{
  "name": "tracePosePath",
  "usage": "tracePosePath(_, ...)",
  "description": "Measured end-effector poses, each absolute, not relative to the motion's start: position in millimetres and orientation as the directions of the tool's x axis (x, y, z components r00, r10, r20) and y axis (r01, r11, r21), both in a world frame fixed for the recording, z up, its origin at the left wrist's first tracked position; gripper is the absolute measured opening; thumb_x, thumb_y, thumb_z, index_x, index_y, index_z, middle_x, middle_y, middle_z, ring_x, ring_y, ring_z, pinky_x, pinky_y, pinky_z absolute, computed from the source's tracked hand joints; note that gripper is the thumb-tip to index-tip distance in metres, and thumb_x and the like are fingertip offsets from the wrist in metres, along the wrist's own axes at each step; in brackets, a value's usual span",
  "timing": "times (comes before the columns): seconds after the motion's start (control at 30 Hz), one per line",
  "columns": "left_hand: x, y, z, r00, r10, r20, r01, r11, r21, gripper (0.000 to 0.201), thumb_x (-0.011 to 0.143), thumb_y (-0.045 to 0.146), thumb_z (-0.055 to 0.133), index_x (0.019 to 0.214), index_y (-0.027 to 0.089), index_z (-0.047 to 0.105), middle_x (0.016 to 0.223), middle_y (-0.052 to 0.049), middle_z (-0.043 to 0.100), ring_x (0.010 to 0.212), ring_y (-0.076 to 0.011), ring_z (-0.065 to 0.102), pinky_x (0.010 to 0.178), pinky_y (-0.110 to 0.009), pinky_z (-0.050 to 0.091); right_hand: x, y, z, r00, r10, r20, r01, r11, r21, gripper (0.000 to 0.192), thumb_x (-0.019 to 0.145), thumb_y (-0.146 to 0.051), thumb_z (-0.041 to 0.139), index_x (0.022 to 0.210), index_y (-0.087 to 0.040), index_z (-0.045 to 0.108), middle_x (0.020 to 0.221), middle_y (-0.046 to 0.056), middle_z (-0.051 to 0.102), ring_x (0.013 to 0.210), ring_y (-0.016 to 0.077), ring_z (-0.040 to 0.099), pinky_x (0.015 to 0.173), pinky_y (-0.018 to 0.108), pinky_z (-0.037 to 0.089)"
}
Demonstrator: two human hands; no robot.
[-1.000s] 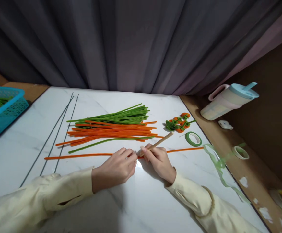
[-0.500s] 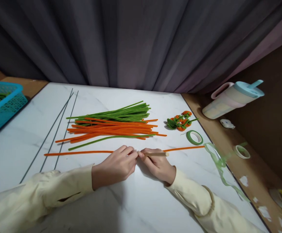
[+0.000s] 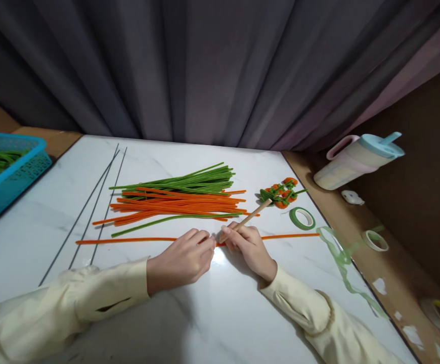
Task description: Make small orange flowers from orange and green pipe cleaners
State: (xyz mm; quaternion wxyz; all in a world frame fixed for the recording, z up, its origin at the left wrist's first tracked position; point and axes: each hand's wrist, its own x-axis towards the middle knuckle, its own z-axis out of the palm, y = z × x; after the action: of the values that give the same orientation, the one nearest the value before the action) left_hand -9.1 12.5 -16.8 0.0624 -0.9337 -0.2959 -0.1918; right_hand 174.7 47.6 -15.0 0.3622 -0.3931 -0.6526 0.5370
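Note:
My left hand (image 3: 185,257) is closed at the middle of a long orange pipe cleaner (image 3: 125,241), which runs out to both sides across the table. Just to its right, my right hand (image 3: 251,248) pinches a thin wooden stick (image 3: 255,214) that slants up and away to the right. The stick's lower tip is close to the pipe cleaner between my hands; whether they touch I cannot tell. Beyond my hands lie a bundle of orange pipe cleaners (image 3: 182,203), a bundle of green ones (image 3: 193,179) and a single green pipe cleaner (image 3: 151,223).
Dark thin rods (image 3: 87,202) lie at left, near a blue basket (image 3: 15,174) of green pieces. To the right are small orange-and-green pipe-cleaner pieces (image 3: 282,192), green tape (image 3: 302,218), a loose green strip (image 3: 345,268), another tape roll (image 3: 375,240) and a tumbler (image 3: 356,162).
The wooden stick has swung from nearly level to a steep slant away to the right. My right fingers have drawn slightly apart from my left, showing some orange pipe cleaner between them.

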Motion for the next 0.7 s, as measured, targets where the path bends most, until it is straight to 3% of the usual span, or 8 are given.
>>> tracePosePath(0.2, -8.9, 13.4, -17.8, 0.754, 0.517, 0.404, 0.578, -0.815, -0.035, 0.016, 0.088, 0.009, 0.043, 0.083, 0.009, 0.058, 0.078, -0.008, 0.056, 0.075, -0.0207, 0.048, 0.064, -0.035, 0.04, 174.7, 45.1, -12.1, -0.498, 0.859, 0.117, 0.185, 0.237, -0.954, 0.038, 0.092, -0.038, 0.045, 0.063, -0.016, 0.055, 0.054, -0.002, 0.046, 0.053, 0.0104, 0.044, 0.056, 0.024, 0.038)
tracePosePath(0.33, -9.2, 12.6, -16.8, 0.738, 0.533, 0.414, 0.583, -0.812, 0.005, 0.016, 0.087, 0.008, 0.043, 0.08, 0.01, 0.058, 0.074, -0.007, 0.055, 0.076, -0.0211, 0.048, 0.064, -0.034, 0.041, 174.9, 42.8, -11.5, -0.621, 0.756, 0.21, 0.296, 0.473, -0.83, 0.037, 0.095, -0.034, 0.036, 0.068, -0.016, 0.053, 0.065, 0.002, 0.054, 0.058, 0.0113, 0.05, 0.059, 0.024, 0.039)
tracePosePath(0.43, -9.7, 12.2, -16.8, 0.733, 0.542, 0.411, 0.583, -0.812, 0.031, 0.016, 0.087, 0.009, 0.043, 0.079, 0.01, 0.057, 0.075, -0.008, 0.055, 0.078, -0.0218, 0.048, 0.065, -0.034, 0.041, 174.9, 42.0, -11.1, -0.674, 0.703, 0.229, 0.322, 0.557, -0.765, 0.037, 0.096, -0.032, 0.032, 0.069, -0.017, 0.052, 0.065, 0.002, 0.054, 0.058, 0.0115, 0.05, 0.059, 0.024, 0.039)
tracePosePath(0.5, -9.7, 12.3, -16.9, 0.736, 0.54, 0.41, 0.579, -0.815, 0.033, 0.016, 0.087, 0.009, 0.043, 0.08, 0.01, 0.057, 0.076, -0.008, 0.055, 0.079, -0.0217, 0.048, 0.066, -0.034, 0.041, 174.9, 42.7, -11.2, -0.655, 0.726, 0.21, 0.32, 0.518, -0.793, 0.036, 0.096, -0.033, 0.035, 0.069, -0.017, 0.052, 0.064, 0.002, 0.054, 0.058, 0.0114, 0.049, 0.059, 0.024, 0.039)
tracePosePath(0.7, -8.3, 13.2, -17.0, 0.742, 0.535, 0.404, 0.583, -0.812, 0.005, 0.015, 0.088, 0.009, 0.044, 0.084, 0.009, 0.058, 0.08, -0.008, 0.057, 0.078, -0.0208, 0.048, 0.066, -0.034, 0.041, 175.5, 47.4, -13.3, -0.467, 0.879, 0.095, 0.178, 0.199, -0.964, 0.04, 0.093, -0.039, 0.044, 0.062, -0.016, 0.054, 0.051, -0.003, 0.043, 0.049, 0.0098, 0.041, 0.053, 0.024, 0.037)
